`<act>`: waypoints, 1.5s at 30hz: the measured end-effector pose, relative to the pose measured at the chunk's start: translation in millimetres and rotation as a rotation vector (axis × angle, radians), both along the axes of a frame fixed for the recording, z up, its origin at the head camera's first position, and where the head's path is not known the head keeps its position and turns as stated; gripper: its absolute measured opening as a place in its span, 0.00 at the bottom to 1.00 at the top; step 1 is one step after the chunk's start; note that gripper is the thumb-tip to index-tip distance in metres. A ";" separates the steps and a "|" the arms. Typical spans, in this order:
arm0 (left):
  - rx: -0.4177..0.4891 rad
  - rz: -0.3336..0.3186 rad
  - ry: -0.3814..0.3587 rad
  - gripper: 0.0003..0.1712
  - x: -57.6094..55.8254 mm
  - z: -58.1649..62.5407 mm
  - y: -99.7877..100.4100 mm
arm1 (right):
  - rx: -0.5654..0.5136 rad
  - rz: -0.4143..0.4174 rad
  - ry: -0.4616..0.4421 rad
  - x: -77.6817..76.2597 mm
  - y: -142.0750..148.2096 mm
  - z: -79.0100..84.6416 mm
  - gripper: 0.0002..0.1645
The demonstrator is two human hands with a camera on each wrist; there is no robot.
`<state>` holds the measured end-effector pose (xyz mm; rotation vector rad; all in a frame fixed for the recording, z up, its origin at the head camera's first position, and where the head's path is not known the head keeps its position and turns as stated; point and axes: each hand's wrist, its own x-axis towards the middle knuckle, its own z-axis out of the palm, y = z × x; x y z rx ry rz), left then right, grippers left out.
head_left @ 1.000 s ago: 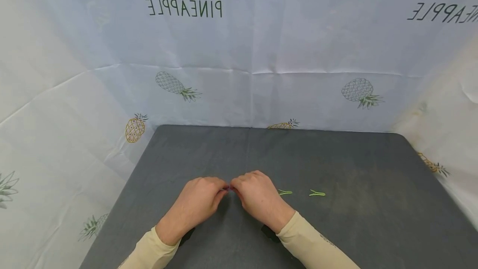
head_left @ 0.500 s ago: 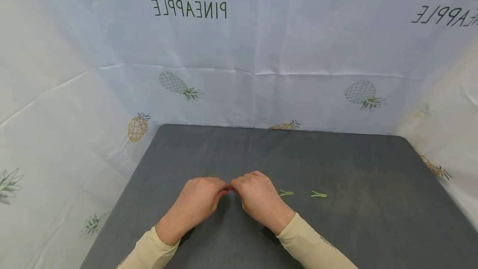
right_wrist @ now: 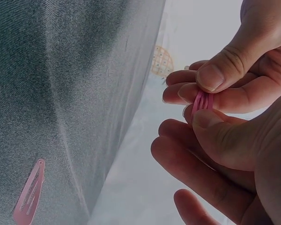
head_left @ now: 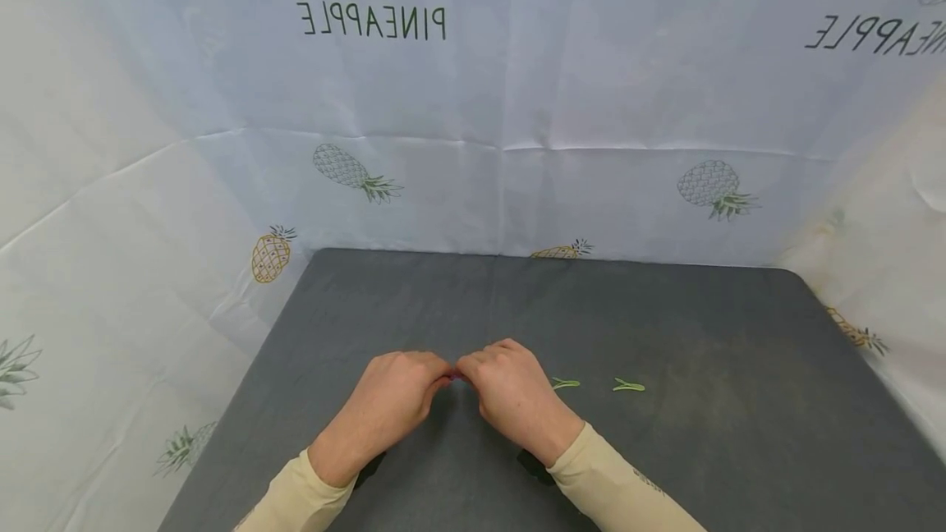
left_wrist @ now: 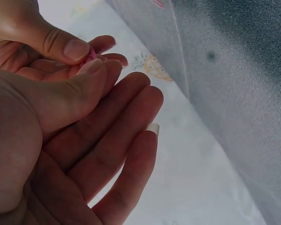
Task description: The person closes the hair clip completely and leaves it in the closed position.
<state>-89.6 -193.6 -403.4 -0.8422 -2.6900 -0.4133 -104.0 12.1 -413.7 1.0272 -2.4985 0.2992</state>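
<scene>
A small pink snap hair clip [right_wrist: 203, 100] spans the short gap between my two hands, pinched at each end. My left hand [head_left: 395, 392] holds one end between thumb and index finger. At the other end, the thumb and index finger of my right hand [head_left: 515, 394] grip it. Both hands are close over the dark table, fingertips almost meeting, and the other fingers spread loosely below in the wrist views. Most of the clip is hidden by the fingertips; in the left wrist view only a pink sliver [left_wrist: 92, 55] shows.
Two yellow-green clips lie on the grey table [head_left: 709, 335] right of my right hand: a nearer clip [head_left: 566, 383], partly covered, and a farther clip [head_left: 629, 385]. The right wrist view shows a pink-looking clip [right_wrist: 30, 193] on the tabletop. A pineapple-print curtain [head_left: 591, 89] encloses the table.
Both hands stay nearly still, pinching the clip throughout. Slightly more pink shows between the fingertips than a second ago. The head view shifts a little.
</scene>
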 end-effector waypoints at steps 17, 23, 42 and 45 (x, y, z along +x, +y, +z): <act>0.007 -0.012 0.030 0.06 -3.8 -1.6 0.2 | -0.032 0.017 -0.010 -2.9 3.0 0.7 0.13; 0.010 -0.016 0.071 0.05 -4.7 -2.0 -0.6 | -0.039 0.014 -0.017 -2.9 3.9 2.2 0.13; 0.019 -0.035 0.077 0.06 -4.3 -3.5 0.9 | -0.051 0.028 -0.040 -1.8 7.5 2.1 0.12; 0.020 -0.038 0.075 0.06 -4.2 -3.9 0.8 | -0.049 0.029 -0.041 -1.6 7.5 2.3 0.12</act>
